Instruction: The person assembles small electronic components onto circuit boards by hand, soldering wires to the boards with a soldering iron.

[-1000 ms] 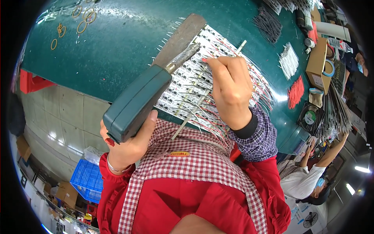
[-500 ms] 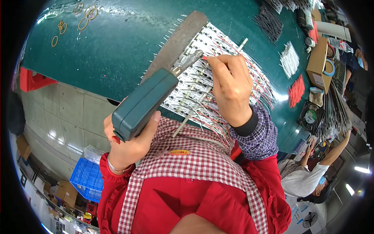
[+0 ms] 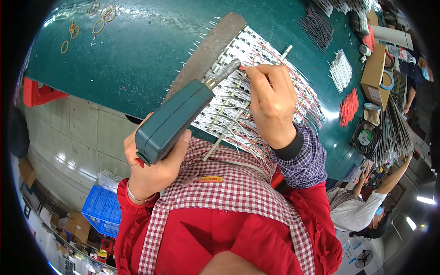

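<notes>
Left fingers grip green tool, tip near right fingers above white boards

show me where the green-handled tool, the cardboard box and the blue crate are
green-handled tool [image 3: 180, 117]: head view, on its green handle
cardboard box [image 3: 372, 68]: head view, on its brown outer side
blue crate [image 3: 97, 205]: head view, on its meshed wall

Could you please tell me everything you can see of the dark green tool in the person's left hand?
The dark green, boxy, plastic-looking tool has rounded edges, a seam along its body, and a short shiny collar leading to a rough grey metal-looking tip. The left hand grips its rear part. It slants up and rightward, its tip over the white sheet of small circuit boards, near the right hand; whether the tip touches anything is unclear.
</notes>
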The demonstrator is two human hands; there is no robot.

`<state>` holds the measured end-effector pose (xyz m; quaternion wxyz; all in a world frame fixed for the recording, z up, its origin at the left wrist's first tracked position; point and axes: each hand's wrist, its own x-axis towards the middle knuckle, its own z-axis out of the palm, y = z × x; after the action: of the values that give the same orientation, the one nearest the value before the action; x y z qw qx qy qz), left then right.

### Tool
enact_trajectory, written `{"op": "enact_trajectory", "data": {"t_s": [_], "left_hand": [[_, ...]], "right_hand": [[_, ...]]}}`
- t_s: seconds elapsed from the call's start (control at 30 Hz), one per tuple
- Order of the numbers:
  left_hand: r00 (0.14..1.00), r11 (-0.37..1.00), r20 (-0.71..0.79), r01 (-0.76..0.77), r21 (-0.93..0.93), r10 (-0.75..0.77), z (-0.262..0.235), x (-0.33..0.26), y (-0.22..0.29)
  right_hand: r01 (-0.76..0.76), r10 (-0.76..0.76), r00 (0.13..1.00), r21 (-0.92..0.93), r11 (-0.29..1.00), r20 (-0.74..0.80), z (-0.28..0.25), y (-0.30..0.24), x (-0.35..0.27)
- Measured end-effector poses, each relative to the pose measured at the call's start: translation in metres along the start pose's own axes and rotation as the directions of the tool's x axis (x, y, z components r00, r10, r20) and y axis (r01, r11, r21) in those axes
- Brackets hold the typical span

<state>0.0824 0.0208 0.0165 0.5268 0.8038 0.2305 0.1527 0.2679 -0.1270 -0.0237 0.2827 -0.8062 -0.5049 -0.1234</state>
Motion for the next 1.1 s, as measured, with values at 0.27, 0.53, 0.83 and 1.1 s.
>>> {"op": "enact_trajectory", "data": {"t_s": [0.27, 0.53, 0.83, 1.1], "left_hand": [[1.0, 0.997, -0.021, 0.02, 0.07, -0.019, -0.001, -0.007, -0.001], [0.958, 0.87, 0.023, -0.268, 0.413, 0.284, -0.003, -0.007, -0.004], [0.98, 0.999, -0.197, 0.04, 0.001, -0.039, -0.001, -0.007, -0.002], [0.981, 0.97, -0.079, -0.163, 0.179, 0.179, -0.004, -0.004, -0.004]], "right_hand": [[0.003, -0.003, 1.0, -0.007, 1.0, 0.007, 0.0, 0.0, 0.0], [-0.047, 0.051, 0.995, -0.04, 0.998, 0.087, -0.026, 0.0, -0.004], [0.013, -0.005, 0.998, 0.123, 0.992, -0.062, -0.05, -0.022, 0.007], [-0.006, 0.009, 1.0, 0.115, 0.993, -0.024, 0.003, -0.002, -0.005]]}}
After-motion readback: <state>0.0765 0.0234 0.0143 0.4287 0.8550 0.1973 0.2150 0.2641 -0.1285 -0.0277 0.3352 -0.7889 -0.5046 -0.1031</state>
